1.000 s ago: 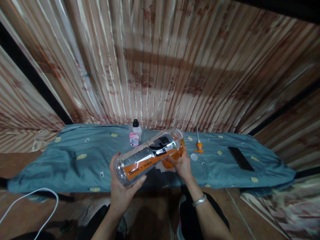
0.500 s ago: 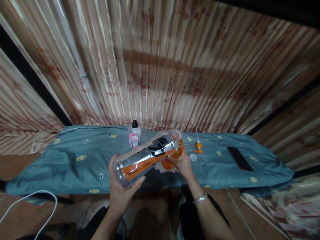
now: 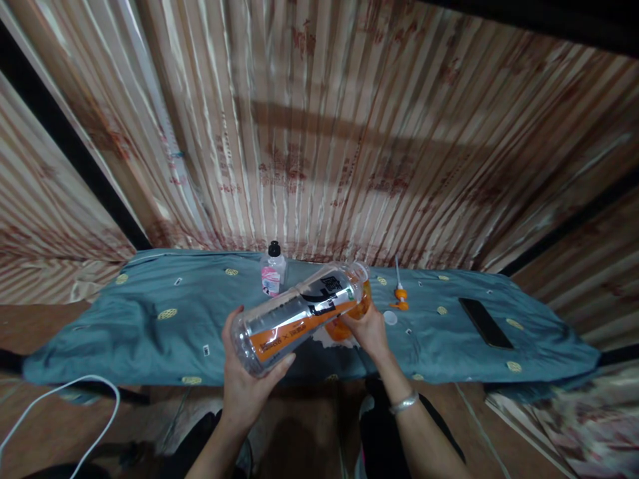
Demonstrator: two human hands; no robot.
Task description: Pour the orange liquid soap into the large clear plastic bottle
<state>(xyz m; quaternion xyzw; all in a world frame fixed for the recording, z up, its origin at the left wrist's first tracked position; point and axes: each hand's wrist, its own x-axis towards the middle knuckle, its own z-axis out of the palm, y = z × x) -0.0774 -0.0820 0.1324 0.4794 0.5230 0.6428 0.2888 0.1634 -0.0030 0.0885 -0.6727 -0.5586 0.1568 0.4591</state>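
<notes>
Lowest in the frame, my two forearms come up from the bottom edge, with a white cable [image 3: 60, 399] looping over the brown floor at the lower left. On my right wrist sits a silver bangle [image 3: 404, 402].

My left hand [image 3: 244, 372] is just below the middle of the frame, wrapped around the base end of a large clear plastic bottle [image 3: 299, 316] with an orange and silver label. I hold it tilted, almost on its side, its base low toward the left and its neck raised toward the right, over the near edge of the table.

My right hand [image 3: 367, 329], a little right of centre, is closed around an orange container [image 3: 349, 313] that sits right under the neck of the big bottle. The two meet there, but I cannot tell exactly how the mouths line up, because the bottle covers that spot.

Beyond my hands stretches the blue-grey cloth [image 3: 150, 332] with small yellow motifs, covering the table across the middle of the frame. Just right of my right hand lies a small white cap [image 3: 390, 318], and a bit farther back an orange pump head [image 3: 399, 293] with a white tube. At the far right of the cloth lies a dark phone [image 3: 486, 322]. Behind the big bottle, above centre, stands a small bottle [image 3: 273, 269] with a pink label and a black cap.

Farthest off, striped curtains [image 3: 319, 133] fill the upper frame.
</notes>
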